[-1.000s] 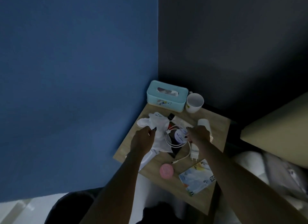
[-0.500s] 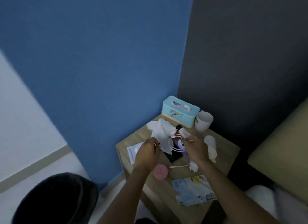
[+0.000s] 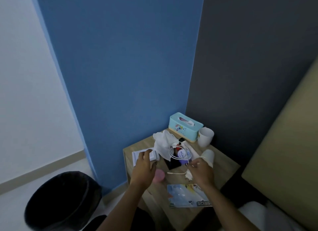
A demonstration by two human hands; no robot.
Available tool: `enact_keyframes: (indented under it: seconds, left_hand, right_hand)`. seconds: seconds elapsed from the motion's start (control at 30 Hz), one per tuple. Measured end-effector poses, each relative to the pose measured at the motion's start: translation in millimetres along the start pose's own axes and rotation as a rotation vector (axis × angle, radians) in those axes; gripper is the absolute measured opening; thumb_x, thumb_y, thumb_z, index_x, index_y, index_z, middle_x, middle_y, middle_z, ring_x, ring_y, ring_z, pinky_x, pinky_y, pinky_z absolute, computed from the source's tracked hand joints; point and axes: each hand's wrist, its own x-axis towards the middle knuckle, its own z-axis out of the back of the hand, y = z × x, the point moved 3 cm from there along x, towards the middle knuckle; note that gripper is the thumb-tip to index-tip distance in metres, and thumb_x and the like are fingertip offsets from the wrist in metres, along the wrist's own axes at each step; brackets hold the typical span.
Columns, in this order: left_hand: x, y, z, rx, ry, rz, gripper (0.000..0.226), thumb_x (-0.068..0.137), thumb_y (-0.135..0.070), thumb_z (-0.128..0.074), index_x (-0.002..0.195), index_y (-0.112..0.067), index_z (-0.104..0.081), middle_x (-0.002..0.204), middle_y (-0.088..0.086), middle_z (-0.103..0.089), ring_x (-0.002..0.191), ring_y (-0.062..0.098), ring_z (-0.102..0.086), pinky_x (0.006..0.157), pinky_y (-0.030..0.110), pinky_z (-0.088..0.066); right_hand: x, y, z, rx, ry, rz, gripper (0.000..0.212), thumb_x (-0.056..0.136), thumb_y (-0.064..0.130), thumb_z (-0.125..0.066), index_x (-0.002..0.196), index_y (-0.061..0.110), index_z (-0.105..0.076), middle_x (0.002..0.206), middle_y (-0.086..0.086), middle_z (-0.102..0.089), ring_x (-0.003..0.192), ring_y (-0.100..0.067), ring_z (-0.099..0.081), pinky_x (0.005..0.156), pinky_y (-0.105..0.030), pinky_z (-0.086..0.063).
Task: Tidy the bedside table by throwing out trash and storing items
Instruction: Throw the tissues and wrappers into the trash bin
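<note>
1. The bedside worktop [image 3: 222, 170], a pale square with wood grain, is standing in the corner between the blue wall and the dark wall. It is carrying all the clutter.
2. A round black bin [image 3: 63, 201] is standing on the floor at its left. I judge it is near enough for dropping trash without a step.
3. The left hand [image 3: 143, 167] is hovering over the left side of the worktop. Its grip is curling closed round a small white piece [image 3: 152, 155]; paper or plastic, I cannot tell. It is on the bin side, so probably it is trash.
4. A soft crumpled tissue [image 3: 163, 141] is lying behind, and a pink round lid [image 3: 160, 175] is sitting just beside the left hand.
5. A thin, smooth white cable [image 3: 175, 173], partly coiled, is lying in the middle.
6. A glossy printed packet [image 3: 185, 195] is lying flat at the front, and a turquoise tissue box [image 3: 185, 126] is standing at the back.
7. The right hand [image 3: 201, 173] is bending its fingers near a pale scrap. Whether its grip is closing on anything, I cannot tell.
8. A white mug [image 3: 205, 138] is standing upright beside the box.
</note>
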Motion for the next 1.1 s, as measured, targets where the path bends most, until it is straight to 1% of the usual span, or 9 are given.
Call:
enact_keyframes:
  seconds: [0.07,0.2,0.33,0.57,0.7,0.8,0.9,0.97,1.1]
  left_hand:
    - [5,-6,-2,0.018,0.003,-0.007,0.052,0.092,-0.026,-0.055,0.140,-0.018,-0.036,0.143,0.008,-0.039,0.129,0.029,-0.042,0.101,0.044,-0.043]
    - [33,-18,-12,0.050,0.020,0.006,0.064,0.094,-0.038,-0.052,0.147,-0.018,-0.023,0.159,0.009,-0.013,0.145,0.028,-0.021,0.112,0.035,-0.030]
    - [75,-19,-32,0.092,0.032,-0.051,0.069,0.091,-0.036,-0.057,0.148,-0.016,-0.023,0.158,0.012,-0.016,0.147,0.029,-0.016,0.114,0.032,-0.025]
    - [150,-10,-72,0.215,0.085,-0.019,0.069,0.093,-0.037,-0.054,0.150,-0.022,-0.019,0.160,0.014,0.009,0.148,0.036,-0.004,0.117,0.039,-0.021]
    - [179,3,-99,0.230,0.125,0.030,0.070,0.093,-0.037,-0.054,0.151,-0.021,-0.018,0.160,0.015,0.012,0.147,0.038,-0.006,0.116,0.042,-0.023]
    - [190,17,-117,0.219,0.183,0.125,0.069,0.094,-0.033,-0.053,0.151,-0.020,-0.016,0.160,0.017,0.006,0.141,0.042,-0.023,0.111,0.045,-0.031]
    - [191,24,-130,0.192,0.217,0.181,0.063,0.094,-0.022,-0.053,0.149,-0.016,-0.023,0.153,0.021,-0.026,0.131,0.040,-0.041,0.106,0.044,-0.037]
    - [189,27,-131,0.174,0.170,0.177,0.056,0.093,-0.014,-0.054,0.145,-0.011,-0.035,0.139,0.019,-0.048,0.123,0.036,-0.049,0.103,0.042,-0.041]
    - [190,25,-116,0.126,-0.023,0.125,0.040,0.088,0.000,-0.046,0.125,-0.006,-0.059,0.122,0.017,-0.063,0.112,0.032,-0.059,0.096,0.034,-0.045]
  right_hand:
    - [11,-2,10,-0.024,-0.042,0.026,0.020,0.080,0.027,-0.069,0.095,0.016,-0.062,0.091,-0.003,-0.066,0.083,-0.021,-0.063,0.064,-0.027,-0.046]
    - [48,-13,22,-0.064,-0.090,0.024,0.053,0.066,0.042,-0.076,0.113,0.028,-0.055,0.111,-0.005,-0.059,0.101,-0.025,-0.058,0.080,-0.034,-0.050]
    - [79,-24,27,-0.119,-0.153,0.015,0.065,0.068,0.033,-0.078,0.127,0.028,-0.049,0.131,-0.010,-0.050,0.123,-0.031,-0.044,0.093,-0.040,-0.047]
    - [116,-53,-2,-0.196,-0.151,-0.050,0.073,0.068,0.045,-0.074,0.132,0.024,-0.046,0.142,-0.008,-0.041,0.132,-0.028,-0.036,0.099,-0.039,-0.043]
    - [126,-63,-13,-0.247,-0.206,-0.057,0.072,0.070,0.047,-0.073,0.132,0.022,-0.046,0.142,-0.011,-0.041,0.130,-0.029,-0.039,0.097,-0.038,-0.044]
    - [126,-71,-18,-0.248,-0.208,-0.110,0.070,0.075,0.043,-0.072,0.136,0.022,-0.044,0.143,-0.012,-0.039,0.128,-0.029,-0.040,0.097,-0.037,-0.041]
    - [129,-78,-19,-0.262,-0.252,-0.110,0.064,0.079,0.039,-0.070,0.135,0.022,-0.045,0.141,-0.014,-0.040,0.125,-0.030,-0.042,0.098,-0.037,-0.041]
    - [128,-79,-17,-0.264,-0.258,-0.108,0.062,0.079,0.036,-0.071,0.134,0.021,-0.046,0.139,-0.015,-0.042,0.123,-0.030,-0.044,0.098,-0.037,-0.041]
    - [132,-71,-12,-0.219,-0.214,-0.113,0.065,0.077,0.037,-0.074,0.133,0.017,-0.048,0.135,-0.012,-0.049,0.124,-0.028,-0.045,0.097,-0.038,-0.043]
